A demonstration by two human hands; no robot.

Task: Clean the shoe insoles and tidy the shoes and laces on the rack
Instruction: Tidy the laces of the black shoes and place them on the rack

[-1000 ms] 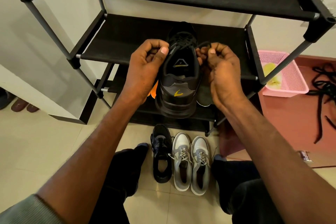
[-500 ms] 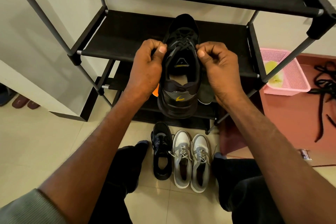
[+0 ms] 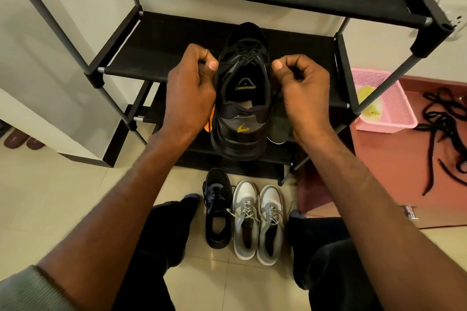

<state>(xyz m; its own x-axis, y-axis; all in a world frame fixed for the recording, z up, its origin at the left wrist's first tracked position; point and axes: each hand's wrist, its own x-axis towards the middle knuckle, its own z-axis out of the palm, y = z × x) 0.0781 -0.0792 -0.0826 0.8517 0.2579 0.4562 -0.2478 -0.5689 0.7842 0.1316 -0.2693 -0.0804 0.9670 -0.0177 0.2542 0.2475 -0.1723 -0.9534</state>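
From the head view, a black shoe (image 3: 242, 98) with a yellow mark on its heel sits on the middle shelf of a black shoe rack (image 3: 161, 40), toe pointing far, heel overhanging the near edge. The left hand (image 3: 190, 91) is just left of the shoe, its fingers (image 3: 202, 58) curled and pinching a black lace end against the thumb. The right hand (image 3: 302, 88) mirrors it on the right side, fingers curled, thumb and forefinger pinching the other lace end (image 3: 276, 91), which runs down beside the shoe's collar. Behind the shoe, on a lower shelf, lie an orange insole (image 3: 209, 127) at left and a dark insole (image 3: 278, 131) at right, both mostly hidden. On the tiled floor, near the person's knees, stand a single black sneaker (image 3: 217, 209) and a pair of grey-and-white sneakers (image 3: 257, 219), side by side. To the right, a pink basket (image 3: 386, 106) rests on a reddish mat, with loose black laces (image 3: 444, 134) heaped further right.
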